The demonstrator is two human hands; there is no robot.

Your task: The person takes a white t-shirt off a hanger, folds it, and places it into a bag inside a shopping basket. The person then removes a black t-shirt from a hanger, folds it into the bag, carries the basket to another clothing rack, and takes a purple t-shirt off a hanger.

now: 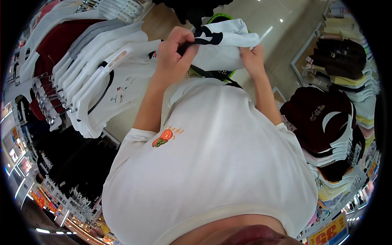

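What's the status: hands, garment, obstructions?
Left hand on black trim. Right hand on opposite side. White garment between. Green-rimmed basket behind; nothing visibly blocking.

Left hand [176, 53] gripping a white garment [220, 57] at its black trim [216, 38], right hand [253, 61] pinching its edge, white T-shirts [122, 90] racked alongside

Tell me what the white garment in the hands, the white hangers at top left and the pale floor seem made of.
White garment: matte fabric, perhaps cotton knit; it folds softly.
White hangers: probably hard plastic, smooth and slightly glossy, with thin, stiff outlines.
Pale floor: polished, likely tile or stone, as it reflects lights.
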